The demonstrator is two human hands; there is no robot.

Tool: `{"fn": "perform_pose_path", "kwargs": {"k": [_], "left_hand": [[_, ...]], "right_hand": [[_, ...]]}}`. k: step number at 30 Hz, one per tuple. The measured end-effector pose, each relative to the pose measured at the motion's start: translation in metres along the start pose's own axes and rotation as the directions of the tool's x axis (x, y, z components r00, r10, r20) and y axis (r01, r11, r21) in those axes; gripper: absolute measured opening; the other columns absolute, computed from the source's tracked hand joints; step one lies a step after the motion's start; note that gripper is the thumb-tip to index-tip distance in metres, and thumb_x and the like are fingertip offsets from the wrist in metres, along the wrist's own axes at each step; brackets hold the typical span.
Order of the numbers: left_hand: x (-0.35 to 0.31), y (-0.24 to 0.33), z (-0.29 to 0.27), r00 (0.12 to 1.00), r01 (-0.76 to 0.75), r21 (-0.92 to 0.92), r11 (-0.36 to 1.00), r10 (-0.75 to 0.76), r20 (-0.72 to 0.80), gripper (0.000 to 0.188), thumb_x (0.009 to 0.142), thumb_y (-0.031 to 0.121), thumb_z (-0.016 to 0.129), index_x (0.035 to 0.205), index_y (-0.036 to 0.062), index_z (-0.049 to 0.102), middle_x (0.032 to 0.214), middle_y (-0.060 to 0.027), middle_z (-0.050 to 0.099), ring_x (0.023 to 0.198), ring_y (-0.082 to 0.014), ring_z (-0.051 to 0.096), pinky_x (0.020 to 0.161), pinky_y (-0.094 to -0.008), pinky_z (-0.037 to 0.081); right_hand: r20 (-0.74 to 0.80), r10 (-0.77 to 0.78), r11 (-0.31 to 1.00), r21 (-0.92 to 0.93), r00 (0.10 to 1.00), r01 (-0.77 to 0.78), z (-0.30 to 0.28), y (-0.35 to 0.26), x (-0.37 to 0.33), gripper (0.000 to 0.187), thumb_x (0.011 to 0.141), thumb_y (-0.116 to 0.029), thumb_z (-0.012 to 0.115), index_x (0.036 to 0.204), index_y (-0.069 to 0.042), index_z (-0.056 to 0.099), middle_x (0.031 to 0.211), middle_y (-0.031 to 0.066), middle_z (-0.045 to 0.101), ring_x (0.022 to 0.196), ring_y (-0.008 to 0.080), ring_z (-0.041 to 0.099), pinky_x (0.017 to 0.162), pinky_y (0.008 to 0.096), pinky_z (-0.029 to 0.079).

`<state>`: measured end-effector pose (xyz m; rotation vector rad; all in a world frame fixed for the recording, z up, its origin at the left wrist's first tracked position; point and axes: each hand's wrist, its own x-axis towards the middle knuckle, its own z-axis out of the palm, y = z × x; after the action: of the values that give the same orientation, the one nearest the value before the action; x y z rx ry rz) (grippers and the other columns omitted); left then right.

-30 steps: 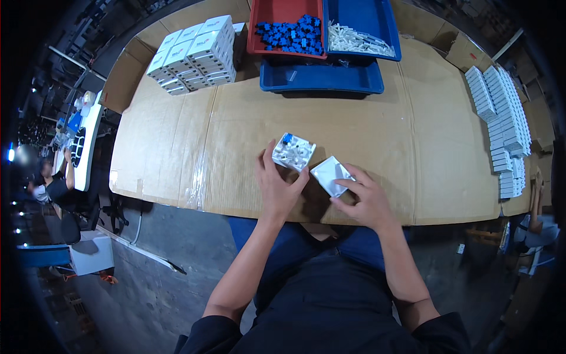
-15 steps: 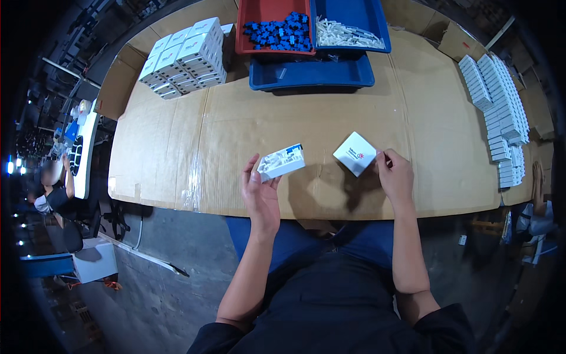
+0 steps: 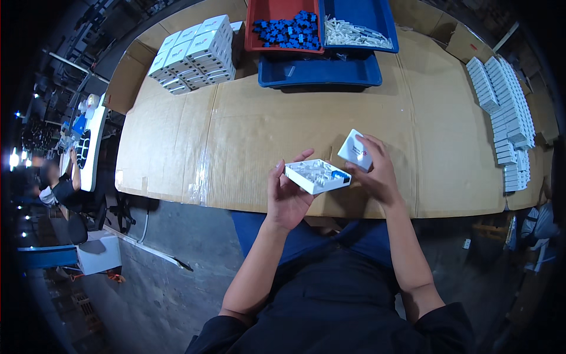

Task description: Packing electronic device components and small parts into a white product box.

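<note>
My left hand (image 3: 290,199) is closed around a shallow white box (image 3: 300,180), gripping it by its sides above the table. The open top of the box faces up and shows many small white pieces, with a blue piece at its right corner. To the right, my right hand (image 3: 382,180) grips a square white lid (image 3: 352,148) with small print on its face. The lid is tilted and stands apart from the box, just behind its right corner. Fingers of my right hand cover part of the lid's right side.
Behind are a red bin (image 3: 250,44) of blue pieces, a blue bin (image 3: 390,35) of white pieces and a lower blue tray (image 3: 318,74). White boxes (image 3: 197,50) are stacked back left, more (image 3: 510,112) at far right, on a cardboard-covered table (image 3: 177,147). A person (image 3: 62,183) sits at left.
My left hand has brought the box to the right and tipped its open top up into view. My right hand has shifted its grip over the lid and tilted it. The view has shifted slightly.
</note>
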<state>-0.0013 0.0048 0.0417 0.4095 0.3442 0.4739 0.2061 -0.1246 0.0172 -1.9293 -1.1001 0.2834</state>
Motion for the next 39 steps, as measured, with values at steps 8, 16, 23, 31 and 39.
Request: {"fn": "perform_pose_path", "kwargs": {"k": [8, 16, 23, 31, 39], "left_hand": [[0.010, -0.001, 0.020, 0.960, 0.268, -0.055, 0.962, -0.271, -0.071, 0.084, 0.102, 0.071, 0.041, 0.147, 0.0021, 0.054, 0.128, -0.0235, 0.068, 0.109, -0.0341, 0.070, 0.094, -0.0451, 0.057], [0.012, -0.014, 0.048, 0.956, 0.295, -0.051, 0.954, -0.294, 0.022, 0.087, 0.103, 0.077, 0.033, 0.149, 0.0044, 0.050, 0.134, -0.0232, 0.064, 0.118, -0.0396, 0.066, 0.105, -0.0541, 0.052], [-0.001, -0.020, 0.071, 0.953, 0.291, -0.120, 0.949, -0.299, -0.051, 0.085, 0.106, 0.071, 0.020, 0.145, 0.0013, 0.048, 0.132, -0.0235, 0.064, 0.118, -0.0359, 0.065, 0.106, -0.0566, 0.052], [-0.009, -0.021, 0.072, 0.968, 0.246, -0.132, 0.960, -0.236, 0.089, 0.075, 0.108, 0.063, 0.029, 0.150, 0.0033, 0.044, 0.140, -0.0231, 0.060, 0.128, -0.0396, 0.061, 0.115, -0.0598, 0.043], [-0.018, -0.023, 0.084, 0.973, 0.224, -0.135, 0.965, -0.215, 0.084, 0.072, 0.110, 0.063, 0.027, 0.146, 0.0047, 0.049, 0.136, -0.0201, 0.062, 0.127, -0.0385, 0.062, 0.114, -0.0610, 0.045]], "right_hand": [[0.160, 0.015, 0.650, 0.749, 0.987, -0.131, -0.043, -0.045, 0.009, 0.058, 0.105, -0.030, 0.054, 0.156, -0.003, 0.047, 0.141, 0.0124, 0.060, 0.125, 0.0233, 0.061, 0.109, 0.0359, 0.045], [0.195, -0.089, 0.540, 0.834, 0.977, -0.117, -0.054, -0.076, 0.023, 0.065, 0.110, -0.050, 0.045, 0.152, -0.001, 0.049, 0.141, 0.0164, 0.063, 0.125, 0.0266, 0.063, 0.111, 0.0406, 0.046], [0.272, -0.123, 0.626, 0.768, 0.954, -0.138, -0.056, -0.083, 0.028, 0.082, 0.103, -0.062, 0.049, 0.154, 0.002, 0.047, 0.143, 0.0200, 0.062, 0.129, 0.0278, 0.062, 0.116, 0.0424, 0.043], [0.349, -0.170, 0.837, 0.545, 0.922, -0.052, -0.064, -0.102, 0.024, 0.073, 0.107, -0.063, 0.044, 0.147, -0.004, 0.060, 0.142, 0.0146, 0.064, 0.128, 0.0254, 0.063, 0.115, 0.0432, 0.045], [0.438, -0.202, 0.867, 0.497, 0.876, -0.049, -0.068, -0.103, 0.016, 0.073, 0.104, -0.065, 0.048, 0.147, -0.008, 0.061, 0.143, 0.0139, 0.064, 0.125, 0.0237, 0.063, 0.108, 0.0378, 0.049]]}}
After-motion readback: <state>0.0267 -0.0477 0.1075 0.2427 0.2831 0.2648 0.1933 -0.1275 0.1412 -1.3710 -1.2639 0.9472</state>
